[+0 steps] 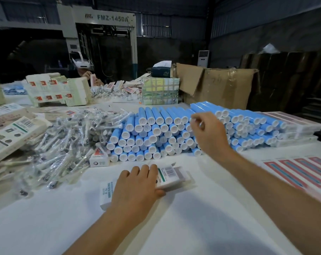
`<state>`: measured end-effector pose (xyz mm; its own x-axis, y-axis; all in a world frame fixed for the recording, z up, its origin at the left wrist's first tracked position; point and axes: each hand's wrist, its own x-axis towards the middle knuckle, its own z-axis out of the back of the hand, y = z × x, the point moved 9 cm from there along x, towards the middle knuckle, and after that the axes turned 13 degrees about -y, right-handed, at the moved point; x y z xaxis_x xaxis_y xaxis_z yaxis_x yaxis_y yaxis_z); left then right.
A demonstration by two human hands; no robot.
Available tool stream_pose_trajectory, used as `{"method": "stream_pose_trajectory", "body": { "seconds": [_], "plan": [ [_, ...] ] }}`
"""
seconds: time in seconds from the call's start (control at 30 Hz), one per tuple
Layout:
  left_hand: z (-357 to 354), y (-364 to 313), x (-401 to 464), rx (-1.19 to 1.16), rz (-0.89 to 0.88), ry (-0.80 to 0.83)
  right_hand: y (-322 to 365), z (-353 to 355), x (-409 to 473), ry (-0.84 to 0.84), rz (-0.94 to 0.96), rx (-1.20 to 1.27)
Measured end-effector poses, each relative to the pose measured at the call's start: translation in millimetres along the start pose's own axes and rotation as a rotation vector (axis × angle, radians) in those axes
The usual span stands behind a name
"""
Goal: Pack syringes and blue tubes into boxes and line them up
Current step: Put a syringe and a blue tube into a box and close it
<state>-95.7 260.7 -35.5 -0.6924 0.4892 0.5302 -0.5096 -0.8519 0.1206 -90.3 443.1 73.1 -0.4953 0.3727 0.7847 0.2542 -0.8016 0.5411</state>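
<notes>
While the box waits flat on the surface, the scene reads so:

Left hand: lies palm-down on a small white box near the middle of the white surface; its fingers are straight and close together, thumb along the near edge, likely pinning the box so it will not slide while it is filled.

Right hand: reaches far over the stack of blue tubes; thumb and forefinger are drawn toward each other at the white cap of a tube in the upper row, the other fingers loosely curled. Whether the tube is already pinched I cannot tell.

Blue tubes: piled in rows with caps facing near, probably so one can be drawn out by its end.

Syringes: a loose heap in clear wrappers, left of the tubes, within reach of the left hand.

Flat cartons: stacked at the far left, unfolded.

Packed boxes: lined up at the right edge, red-striped faces upward.

Step in hand: fetching a tube for the box, by my judgement.
</notes>
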Motion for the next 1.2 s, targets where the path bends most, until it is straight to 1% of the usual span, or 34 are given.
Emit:
{"method": "stream_pose_trajectory", "body": {
  "seconds": [0.03,0.07,0.1,0.17,0.27,0.37,0.47,0.57,0.63,0.7,0.73,0.8,0.83,0.9,0.97,1.03,1.1,1.2],
  "plan": [
    [-1,-3,-1,0.01,-0.02,0.003,7,1,25,-0.028,0.079,-0.075],
    [-1,-6,-3,0.015,-0.035,0.005,8,-4,51,-0.017,0.131,-0.185],
    [0,-9,-3,0.011,-0.047,-0.001,4,-12,75,0.03,0.154,-0.335],
    [2,-13,-3,-0.011,-0.071,-0.026,-16,-32,108,0.184,0.128,-0.659],
    [5,-10,-2,-0.035,-0.072,-0.057,-37,-58,118,0.411,0.114,-0.932],
    [5,-7,0,-0.035,-0.053,-0.057,-47,-82,118,0.525,0.101,-1.024],
    [4,-6,1,-0.023,-0.059,-0.01,-55,-97,117,0.597,0.02,-1.035],
    [11,-8,2,-0.004,-0.101,-0.061,-63,-100,118,0.619,-0.056,-1.02],
    [7,-8,1,-0.052,-0.08,-0.045,-64,-99,119,0.596,-0.076,-0.997],
    [6,-4,2,-0.069,-0.051,-0.086,-58,-94,122,0.534,-0.077,-0.934],
    [8,-2,1,-0.063,-0.039,-0.115,-51,-87,124,0.47,-0.077,-0.87],
    [6,2,1,-0.069,-0.01,-0.114,-31,-64,132,0.289,-0.068,-0.695],
    [4,4,1,-0.076,0.007,-0.109,-19,-49,133,0.199,-0.061,-0.568],
    [4,8,2,-0.063,0.024,-0.118,0,-17,122,0.063,-0.087,-0.23],
    [4,9,3,-0.045,0.024,-0.12,5,17,93,-0.021,-0.182,0.134],
    [6,11,3,-0.049,0.041,-0.116,-7,39,51,-0.069,-0.29,0.364],
    [8,10,3,-0.051,0.055,-0.108,-31,44,4,-0.118,-0.434,0.478],
    [9,6,-1,-0.042,0.056,-0.088,-65,30,-54,-0.16,-0.678,0.558]
  ]
}}
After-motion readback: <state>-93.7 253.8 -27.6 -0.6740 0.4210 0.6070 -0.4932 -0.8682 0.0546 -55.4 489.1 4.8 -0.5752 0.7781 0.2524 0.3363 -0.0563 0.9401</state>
